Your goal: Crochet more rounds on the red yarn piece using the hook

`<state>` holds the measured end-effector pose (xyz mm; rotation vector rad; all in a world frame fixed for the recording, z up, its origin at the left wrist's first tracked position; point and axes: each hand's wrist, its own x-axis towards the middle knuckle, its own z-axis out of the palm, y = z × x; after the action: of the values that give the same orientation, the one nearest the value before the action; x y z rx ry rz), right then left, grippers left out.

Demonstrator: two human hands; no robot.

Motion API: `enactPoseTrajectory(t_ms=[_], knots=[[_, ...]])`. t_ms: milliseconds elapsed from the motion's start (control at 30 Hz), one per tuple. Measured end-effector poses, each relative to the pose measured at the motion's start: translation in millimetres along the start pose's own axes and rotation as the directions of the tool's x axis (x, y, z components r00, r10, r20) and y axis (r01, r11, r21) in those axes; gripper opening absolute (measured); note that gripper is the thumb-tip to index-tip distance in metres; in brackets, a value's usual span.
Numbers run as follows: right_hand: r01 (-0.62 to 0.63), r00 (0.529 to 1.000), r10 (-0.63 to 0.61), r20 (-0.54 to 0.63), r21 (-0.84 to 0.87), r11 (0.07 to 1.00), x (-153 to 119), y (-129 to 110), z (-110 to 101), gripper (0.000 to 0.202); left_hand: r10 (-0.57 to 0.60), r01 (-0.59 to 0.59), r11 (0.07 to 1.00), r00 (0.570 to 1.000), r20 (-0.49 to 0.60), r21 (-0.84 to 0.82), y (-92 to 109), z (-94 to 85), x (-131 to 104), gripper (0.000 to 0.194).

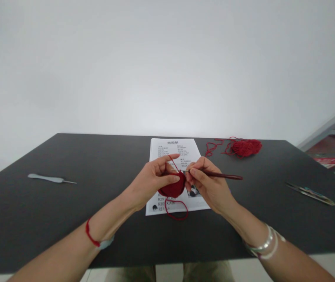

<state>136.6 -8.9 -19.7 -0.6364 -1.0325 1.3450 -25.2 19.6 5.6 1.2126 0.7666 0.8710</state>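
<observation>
Over one table, two hands hold one hook, one crochet piece.

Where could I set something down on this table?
Bare patches: between the grey hook and the paper, beyond the left forearm; and between the yarn ball and the silver tool. Crowded: the middle, where left hand and right hand meet at the red crochet.

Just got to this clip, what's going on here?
A person's left grip holds a dark red crocheted piece above a printed sheet, with a strand running up to the index finger. The right grip has a crochet hook, its thin end at the piece's upper edge. Red yarn lies bundled beyond, rightward.
</observation>
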Motion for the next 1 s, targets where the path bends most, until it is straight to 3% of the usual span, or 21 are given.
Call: enactPoseTrajectory(t_ms=[233,467,567,633,700,833,900,1000], knots=[[0.063,0.99,-0.044,0.134,-0.139,0.988,2,-8,-19,0.017,-0.037,0.037,0.999,0.999,-0.005,0.025,4,0.7,-2,0.059],[0.211,0.976,-0.172,0.135,-0.376,0.902,-3,-8,-24,0.016,-0.01,0.014,0.997,0.999,-0.05,0.077,6,1.8,-2,0.061],[0.252,0.968,-0.209,0.143,-0.485,0.838,-7,-9,-22,0.013,-0.001,0.007,0.995,0.998,-0.064,0.099,5,2.3,-2,0.062],[0.308,0.951,-0.253,0.176,-0.59,0.746,-9,-11,-19,0.014,0.007,0.002,0.994,0.997,-0.075,0.112,4,2.8,-2,0.062],[0.402,0.913,-0.321,0.252,-0.685,0.608,-10,-12,-16,0.015,0.026,-0.013,0.991,0.995,-0.098,0.131,2,3.7,-1,0.061],[0.605,0.777,-0.433,0.458,-0.735,0.307,-11,-7,-13,0.019,0.065,-0.039,0.985,0.986,-0.153,0.167,-1,7.2,0,0.058],[0.65,0.732,-0.455,0.506,-0.72,0.245,-10,-1,-14,0.021,0.051,-0.027,0.989,0.985,-0.166,0.147,-2,9.3,1,0.06],[0.705,0.69,-0.44,0.575,-0.671,0.23,-6,4,-18,0.021,-0.038,0.047,0.997,0.991,-0.132,0.065,-1,10.3,1,0.06]])
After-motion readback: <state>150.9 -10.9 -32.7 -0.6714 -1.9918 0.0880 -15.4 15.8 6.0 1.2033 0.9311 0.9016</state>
